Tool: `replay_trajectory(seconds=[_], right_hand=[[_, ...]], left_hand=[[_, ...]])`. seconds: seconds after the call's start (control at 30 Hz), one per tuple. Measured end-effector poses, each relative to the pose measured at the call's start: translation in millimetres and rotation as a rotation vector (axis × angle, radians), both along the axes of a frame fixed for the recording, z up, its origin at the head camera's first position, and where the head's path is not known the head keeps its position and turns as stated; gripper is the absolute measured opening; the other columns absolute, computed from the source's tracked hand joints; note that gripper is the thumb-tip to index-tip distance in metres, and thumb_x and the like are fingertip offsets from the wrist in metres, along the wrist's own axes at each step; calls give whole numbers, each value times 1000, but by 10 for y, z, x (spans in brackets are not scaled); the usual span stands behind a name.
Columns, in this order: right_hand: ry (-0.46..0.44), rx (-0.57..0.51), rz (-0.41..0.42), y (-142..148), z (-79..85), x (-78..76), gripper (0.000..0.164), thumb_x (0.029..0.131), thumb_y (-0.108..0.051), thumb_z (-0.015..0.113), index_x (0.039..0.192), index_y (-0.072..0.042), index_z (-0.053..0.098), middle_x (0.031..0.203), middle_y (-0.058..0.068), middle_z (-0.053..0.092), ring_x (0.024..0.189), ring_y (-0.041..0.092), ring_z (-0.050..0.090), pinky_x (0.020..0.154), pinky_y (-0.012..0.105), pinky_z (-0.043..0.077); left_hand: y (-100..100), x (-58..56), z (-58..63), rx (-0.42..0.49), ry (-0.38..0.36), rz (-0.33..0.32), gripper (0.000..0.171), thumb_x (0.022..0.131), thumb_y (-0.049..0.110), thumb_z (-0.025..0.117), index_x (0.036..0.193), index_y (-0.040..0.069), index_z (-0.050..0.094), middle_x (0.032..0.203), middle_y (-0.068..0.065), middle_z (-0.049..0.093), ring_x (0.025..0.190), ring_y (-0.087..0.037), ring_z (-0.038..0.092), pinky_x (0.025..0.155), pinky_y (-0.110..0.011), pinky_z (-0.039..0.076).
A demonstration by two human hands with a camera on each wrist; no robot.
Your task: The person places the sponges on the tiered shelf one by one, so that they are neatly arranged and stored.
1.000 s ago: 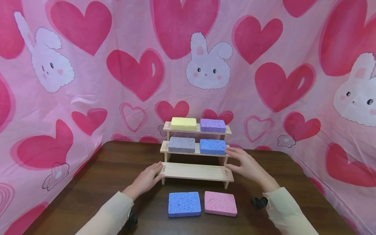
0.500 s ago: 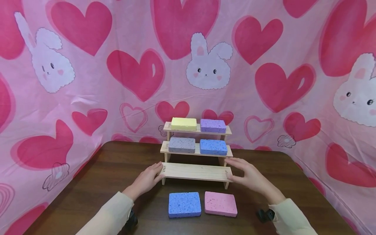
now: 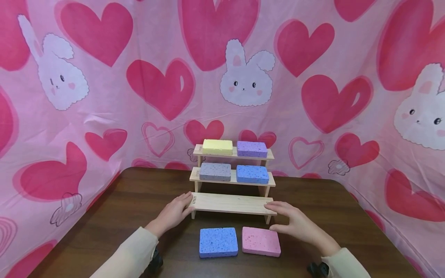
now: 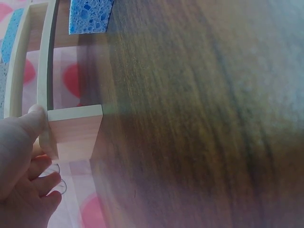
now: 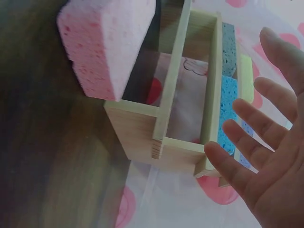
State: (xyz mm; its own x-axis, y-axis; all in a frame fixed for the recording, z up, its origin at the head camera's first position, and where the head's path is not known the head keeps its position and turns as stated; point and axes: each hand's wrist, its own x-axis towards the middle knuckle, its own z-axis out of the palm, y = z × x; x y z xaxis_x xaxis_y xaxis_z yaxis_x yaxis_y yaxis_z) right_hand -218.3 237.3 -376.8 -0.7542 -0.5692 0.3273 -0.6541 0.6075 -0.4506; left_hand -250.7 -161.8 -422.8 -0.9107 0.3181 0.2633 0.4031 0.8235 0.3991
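Observation:
A three-step wooden display rack (image 3: 229, 203) stands on the table. My left hand (image 3: 172, 214) holds the left end of its lowest step; in the left wrist view the thumb (image 4: 35, 118) lies at the board's edge with the fingers curled past the end. My right hand (image 3: 295, 222), fingers spread and holding nothing, hovers by the rack's lower right corner, its thumb close to a pink sponge (image 3: 260, 241). That sponge lies flat in front of the rack, beside a blue sponge (image 3: 218, 242) on its left.
On the middle step sit a grey sponge (image 3: 214, 172) and a second blue sponge (image 3: 252, 174). The top step bears a yellow sponge (image 3: 217, 147) and a purple sponge (image 3: 252, 149). A pink heart-patterned cloth (image 3: 205, 88) hangs behind the dark wooden table (image 3: 139, 189).
My right hand has come away from the blue sponge on the middle step and moved down toward the pink sponge. My left hand has stayed at the rack's end.

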Motion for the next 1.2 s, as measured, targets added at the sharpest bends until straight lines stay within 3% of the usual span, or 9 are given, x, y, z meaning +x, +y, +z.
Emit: replay_trajectory(seconds=[0.37, 0.73, 1.2], right_hand=[[-2, 23, 100, 23, -161, 96, 49, 78, -30, 74, 123, -16, 60, 120, 4, 56, 109, 20, 51, 86, 34, 47], [32, 59, 177, 5, -308, 135, 49, 79, -31, 74, 119, -6, 62, 118, 14, 56, 110, 24, 51, 87, 35, 46], [-79, 128, 163, 31, -433, 136, 57, 78, -44, 70, 124, -12, 60, 123, 14, 53, 111, 29, 49, 87, 42, 46]], left_hand=[[2, 2, 8, 6, -16, 1, 53, 87, 25, 65, 130, -2, 50, 137, -17, 42, 126, -35, 38, 99, -49, 34], [0, 2, 16, 10, -21, 0, 54, 86, 24, 65, 130, -2, 50, 138, -17, 42, 126, -35, 38, 99, -49, 34], [6, 2, 11, 6, -26, 4, 53, 86, 25, 65, 130, -1, 50, 138, -16, 42, 126, -34, 38, 99, -49, 34]])
